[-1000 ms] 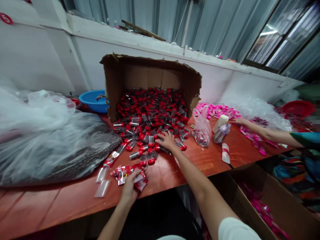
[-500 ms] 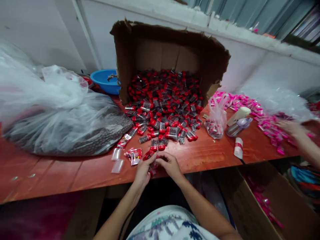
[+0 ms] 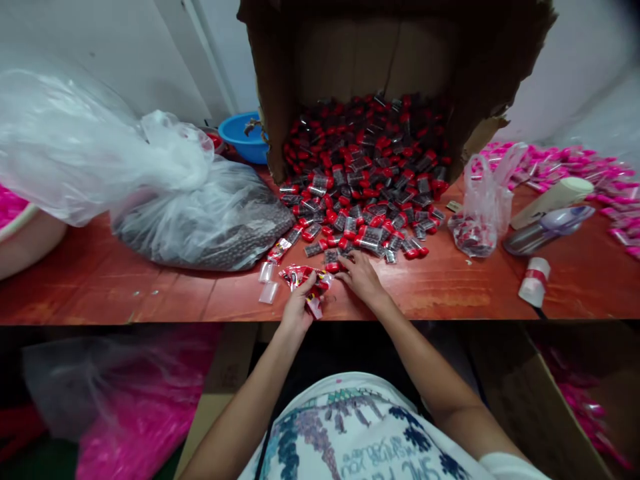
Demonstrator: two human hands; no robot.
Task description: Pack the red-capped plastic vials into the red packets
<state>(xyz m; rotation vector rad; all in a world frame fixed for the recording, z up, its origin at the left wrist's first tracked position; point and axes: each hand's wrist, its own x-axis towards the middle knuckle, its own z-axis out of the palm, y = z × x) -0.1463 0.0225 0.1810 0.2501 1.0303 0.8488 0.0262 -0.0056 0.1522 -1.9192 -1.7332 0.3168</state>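
Near the table's front edge, my left hand (image 3: 299, 303) is closed with thumb on top, gripping a shiny red printed wrapper (image 3: 315, 303). Other red wrappers (image 3: 295, 275) lie against it, and I cannot tell how many are in the hand. My right hand (image 3: 364, 280) is at the near edge of the pile, its fingertips closed on the red end of a small clear red-capped case (image 3: 331, 259) with dark contents. Behind it, many more such cases (image 3: 360, 180) spill from a tipped cardboard box (image 3: 277, 93). Two small clear sleeves (image 3: 269, 292) rest left of my left hand.
On the left lies a clear bag (image 3: 215, 227) of dark beads, with a blue basin (image 3: 245, 137) behind. To the right stand a small plastic bag (image 3: 483, 207), bottles (image 3: 547, 230), a white-and-red roll (image 3: 535, 281) and pink packets (image 3: 560, 170). The table edge (image 3: 400, 319) runs before me.
My hands, together at the table edge before, have parted. The right has moved forward to a red-capped case; the left holds a red wrapper. The view has tilted down, and the other person's arm is out of sight.
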